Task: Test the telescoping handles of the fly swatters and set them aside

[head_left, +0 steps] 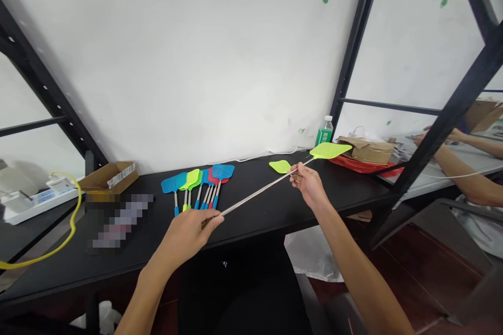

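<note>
A fly swatter with a long metal rod and a yellow-green mesh head is held slantwise above the black table. My left hand is closed round its handle end, which the fingers mostly hide. Near the head, my right hand pinches the rod between thumb and fingers. A second yellow-green swatter head lies on the table just behind my right hand. To the left, a row of several fly swatters in blue, green, yellow-green and red lies with handles toward me.
An open cardboard box and a power strip with a yellow cable are at left. A green-labelled bottle, a carton and red plastic stand at right. Beyond the black frame, another person's arms show.
</note>
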A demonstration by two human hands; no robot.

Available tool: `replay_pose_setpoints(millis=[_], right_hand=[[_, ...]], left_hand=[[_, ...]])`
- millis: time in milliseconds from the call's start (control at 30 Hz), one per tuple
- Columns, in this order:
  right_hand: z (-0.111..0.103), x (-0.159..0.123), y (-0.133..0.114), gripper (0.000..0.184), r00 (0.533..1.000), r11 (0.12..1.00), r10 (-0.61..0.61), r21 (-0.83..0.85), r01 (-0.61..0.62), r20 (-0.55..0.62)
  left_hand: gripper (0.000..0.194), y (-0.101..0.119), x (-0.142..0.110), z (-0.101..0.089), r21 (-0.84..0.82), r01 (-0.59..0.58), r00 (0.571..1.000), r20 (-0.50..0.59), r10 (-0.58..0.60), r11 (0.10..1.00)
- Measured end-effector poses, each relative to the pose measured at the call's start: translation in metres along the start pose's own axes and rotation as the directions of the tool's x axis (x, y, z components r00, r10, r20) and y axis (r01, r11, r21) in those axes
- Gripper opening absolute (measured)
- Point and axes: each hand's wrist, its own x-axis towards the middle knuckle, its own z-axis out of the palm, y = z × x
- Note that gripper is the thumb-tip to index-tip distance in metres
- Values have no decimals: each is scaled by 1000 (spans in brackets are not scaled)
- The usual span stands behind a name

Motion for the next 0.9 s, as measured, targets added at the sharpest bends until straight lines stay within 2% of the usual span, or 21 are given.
replay_pose_setpoints(millis=[100,267,333,633,900], right_hand=[[4,-3,-2,41,999,1000,-8,-8,9,35],[14,-8,-1,43,992,996,55,-75,-47,112],[19,-10,2,44,989,993,74,-97,-62,129],[32,-17,16,42,971,992,102,-99,-82,215],[35,-18,16,44,992,997,51,-65,-44,117]], left_hand=[[42,-2,2,-3,11,33,998,-58,-32,999],[30,-8,1,-6,68,175,978,-129,-165,982],[26,-10,3,-5,73,188,974,-143,-177,979],[43,-3,8,6,22,141,983,-117,-138,990],[45,-8,3,-1,12,64,992,-108,-62,998]])
